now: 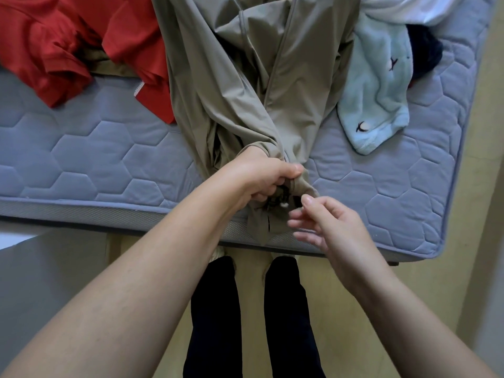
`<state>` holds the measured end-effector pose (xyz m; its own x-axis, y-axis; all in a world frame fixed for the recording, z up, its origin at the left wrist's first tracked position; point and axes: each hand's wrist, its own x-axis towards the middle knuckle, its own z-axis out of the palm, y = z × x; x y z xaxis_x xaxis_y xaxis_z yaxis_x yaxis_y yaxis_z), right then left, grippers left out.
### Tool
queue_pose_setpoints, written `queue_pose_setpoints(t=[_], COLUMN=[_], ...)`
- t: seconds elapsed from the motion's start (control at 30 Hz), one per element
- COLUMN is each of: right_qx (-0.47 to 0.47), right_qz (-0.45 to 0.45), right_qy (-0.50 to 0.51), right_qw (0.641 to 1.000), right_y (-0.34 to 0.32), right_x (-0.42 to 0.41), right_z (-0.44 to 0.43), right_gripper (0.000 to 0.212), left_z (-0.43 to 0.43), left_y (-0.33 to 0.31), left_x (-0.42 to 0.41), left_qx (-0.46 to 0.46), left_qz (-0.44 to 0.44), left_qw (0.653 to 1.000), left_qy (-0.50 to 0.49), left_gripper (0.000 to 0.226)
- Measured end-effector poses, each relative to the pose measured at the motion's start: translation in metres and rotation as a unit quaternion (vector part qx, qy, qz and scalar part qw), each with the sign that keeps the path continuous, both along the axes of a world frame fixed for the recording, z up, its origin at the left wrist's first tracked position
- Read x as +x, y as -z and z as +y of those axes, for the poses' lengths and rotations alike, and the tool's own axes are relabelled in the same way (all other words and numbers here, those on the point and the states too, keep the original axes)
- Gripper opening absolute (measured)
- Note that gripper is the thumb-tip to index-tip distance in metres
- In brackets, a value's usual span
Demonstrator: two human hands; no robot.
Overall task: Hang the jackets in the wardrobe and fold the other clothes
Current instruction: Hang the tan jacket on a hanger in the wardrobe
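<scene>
Left hand (261, 175) grips the khaki jacket's (245, 77) bunched end at the mattress (95, 148) edge; right hand (324, 225) hovers alongside, fingers loosely spread, holding nothing. Jacket stretches up the bed.

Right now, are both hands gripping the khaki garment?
No, only the left hand grips the khaki garment; the right hand is beside it with loose fingers that hold nothing.

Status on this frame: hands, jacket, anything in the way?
Left grip clutching bunched end of thin khaki fabric jacket at blue-grey quilted mattress edge. Right grip open beside it, empty. Crumpled red cloth garment, pale blue fleece garment flank it.
</scene>
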<state>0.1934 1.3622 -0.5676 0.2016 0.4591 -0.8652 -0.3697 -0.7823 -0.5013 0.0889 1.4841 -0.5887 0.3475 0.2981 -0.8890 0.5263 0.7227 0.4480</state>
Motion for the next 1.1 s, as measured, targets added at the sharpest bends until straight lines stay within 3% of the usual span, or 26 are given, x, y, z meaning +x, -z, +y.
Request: queue_pose_setpoints(t=[0.07,0.13,0.3,0.47,0.6,0.77,0.93,1.1], right_qx=[-0.085,-0.109,0.021,0.072,0.099,0.086,0.061,0.063], right_qz=[0.122,0.192,0.175,0.177,0.142,0.097,0.183,0.195], right_qy=[0.074,0.120,0.130,0.158,0.154,0.173,0.261,0.197], right_qw=[0.986,0.968,0.976,0.969,0.973,0.976,0.946,0.959], right_y=[0.004,0.006,0.008,0.010,0.010,0.009,0.007,0.004], right_x=[-0.001,-0.004,-0.003,0.002,0.000,-0.010,-0.014,-0.005], right_z=[0.005,0.010,0.014,0.012,0.015,0.023,0.032,0.027], right_gripper=[0.034,0.037,0.024,0.038,0.029,0.020,0.035,0.022], left_z=[-0.002,-0.001,0.002,-0.011,-0.019,-0.029,-0.036,-0.033], left_y=[-0.002,-0.005,-0.009,-0.014,-0.014,-0.014,-0.013,-0.015], left_x=[0.000,0.000,-0.005,-0.020,-0.032,-0.026,-0.022,-0.028], left_qx=[-0.016,-0.027,0.004,0.028,0.009,0.098,0.160,0.156], left_qz=[-0.014,-0.030,-0.053,-0.048,-0.056,-0.143,-0.139,-0.113], left_qw=[1.000,0.999,0.998,0.998,0.998,0.984,0.977,0.980], left_qy=[-0.015,-0.031,-0.044,0.009,0.023,0.040,-0.002,0.052], left_gripper=[0.033,0.030,0.043,0.037,0.038,0.008,0.034,0.035])
